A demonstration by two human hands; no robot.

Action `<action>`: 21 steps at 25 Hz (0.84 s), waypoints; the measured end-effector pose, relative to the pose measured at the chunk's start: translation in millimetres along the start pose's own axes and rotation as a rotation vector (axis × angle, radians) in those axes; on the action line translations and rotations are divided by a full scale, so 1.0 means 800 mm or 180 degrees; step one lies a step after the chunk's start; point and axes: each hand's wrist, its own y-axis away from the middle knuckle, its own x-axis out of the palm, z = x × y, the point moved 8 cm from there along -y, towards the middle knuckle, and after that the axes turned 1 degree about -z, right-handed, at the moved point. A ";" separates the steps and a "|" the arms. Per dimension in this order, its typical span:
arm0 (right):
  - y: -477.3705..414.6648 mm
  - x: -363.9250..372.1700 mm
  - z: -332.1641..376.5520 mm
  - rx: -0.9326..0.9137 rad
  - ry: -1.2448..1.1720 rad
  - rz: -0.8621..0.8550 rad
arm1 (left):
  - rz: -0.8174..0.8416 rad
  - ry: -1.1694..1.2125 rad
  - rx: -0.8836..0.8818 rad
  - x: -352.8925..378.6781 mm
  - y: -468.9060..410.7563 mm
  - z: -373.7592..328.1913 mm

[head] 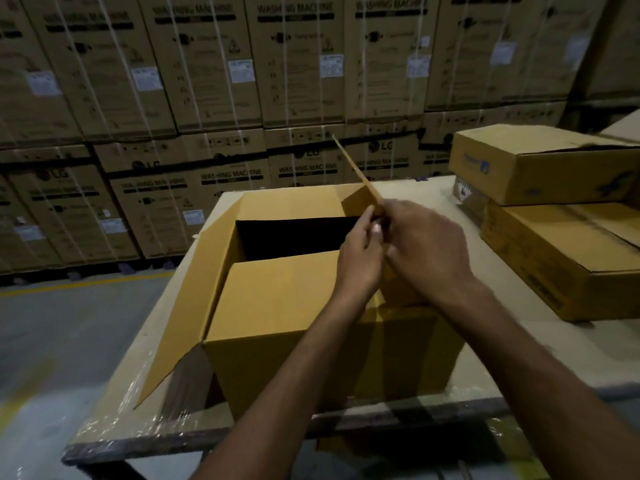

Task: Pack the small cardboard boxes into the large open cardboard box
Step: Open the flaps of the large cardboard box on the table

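The large box (311, 362) stands on the table (505, 351), directly below both hands. The left hand (360, 261) and right hand (427, 251) meet at its raised right flap (362, 197), fingers curled, pinching the edge.

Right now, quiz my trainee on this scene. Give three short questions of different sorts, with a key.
1. True or false: the left hand and right hand both hold one flap of the big box.
2. Where do the stacked boxes lie? A) inside the big box B) on the table, right of the big box C) on the floor
3. Fill in: the cartons behind the table read WASHING ____.

Key: 1 true; 2 B; 3 MACHINE.
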 end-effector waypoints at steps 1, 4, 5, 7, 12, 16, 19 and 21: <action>-0.005 -0.020 -0.023 0.0034 0.0126 -0.0248 | 0.0209 -0.0073 0.0111 0.029 -0.006 -0.011; -0.004 -0.052 -0.097 0.0259 0.1115 -0.0418 | 0.0776 -0.0938 0.0303 0.114 -0.017 -0.027; 0.002 -0.049 -0.120 0.0367 0.1386 -0.0212 | 0.0879 -0.1326 0.0378 0.135 -0.017 -0.025; 0.024 -0.023 -0.172 0.0674 0.1678 0.0443 | 0.0985 -0.2044 0.0548 0.172 -0.011 -0.013; 0.100 0.082 -0.292 0.2067 0.0042 0.1307 | 0.1079 -0.3404 0.0913 0.223 0.003 0.030; 0.142 0.151 -0.288 0.2206 -0.0980 0.2224 | 0.1295 -0.3857 0.0775 0.231 0.013 0.045; 0.112 0.143 -0.273 0.1942 -0.1677 0.1767 | 0.1071 -0.2932 0.1000 0.206 0.013 0.033; 0.073 0.123 -0.269 0.1790 -0.1765 0.1061 | 0.0586 -0.2639 0.1089 0.162 0.004 0.024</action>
